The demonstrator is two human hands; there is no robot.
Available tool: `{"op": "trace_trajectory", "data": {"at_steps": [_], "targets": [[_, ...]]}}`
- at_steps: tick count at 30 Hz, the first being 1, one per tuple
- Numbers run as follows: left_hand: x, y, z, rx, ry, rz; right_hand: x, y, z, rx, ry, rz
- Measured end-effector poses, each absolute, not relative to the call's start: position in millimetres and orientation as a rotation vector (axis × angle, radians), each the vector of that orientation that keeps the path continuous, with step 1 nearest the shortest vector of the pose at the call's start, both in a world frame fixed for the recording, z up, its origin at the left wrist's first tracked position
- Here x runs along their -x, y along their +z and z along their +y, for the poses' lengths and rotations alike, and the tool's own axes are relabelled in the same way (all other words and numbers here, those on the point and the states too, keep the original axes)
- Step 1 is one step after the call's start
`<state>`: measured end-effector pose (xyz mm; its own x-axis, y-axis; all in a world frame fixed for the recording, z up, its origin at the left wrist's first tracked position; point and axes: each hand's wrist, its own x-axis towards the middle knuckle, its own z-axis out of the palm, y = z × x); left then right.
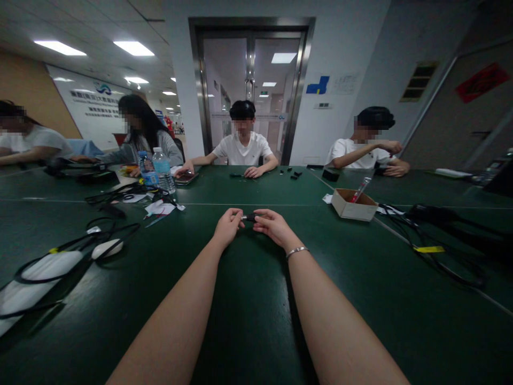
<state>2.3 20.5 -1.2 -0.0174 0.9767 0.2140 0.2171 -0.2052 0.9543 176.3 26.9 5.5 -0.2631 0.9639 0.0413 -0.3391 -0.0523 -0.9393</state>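
My left hand (228,224) and my right hand (271,224) meet over the dark green table (248,299), both arms stretched forward. Between the fingertips is a small black part with a silvery end (249,217). Both hands pinch it, the left at its metal end and the right around the black body. The part is too small to name exactly. A silver bracelet (297,250) circles my right wrist.
A small cardboard box (354,205) with a red-tipped pen stands right of my hands. Black cables (441,235) lie at the right, and cables, a white mouse (106,248) and water bottles (163,170) at the left. Several people sit along the far side, small black parts (292,173) before them.
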Motion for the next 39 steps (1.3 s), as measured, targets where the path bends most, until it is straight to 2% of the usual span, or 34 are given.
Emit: {"op": "trace_trajectory", "data": {"at_steps": [39], "targets": [[-1.6,-1.7,19.3,-1.557,1.264,1.336,-177.3,6.6,25.5,0.799,1.581,-1.18]]}}
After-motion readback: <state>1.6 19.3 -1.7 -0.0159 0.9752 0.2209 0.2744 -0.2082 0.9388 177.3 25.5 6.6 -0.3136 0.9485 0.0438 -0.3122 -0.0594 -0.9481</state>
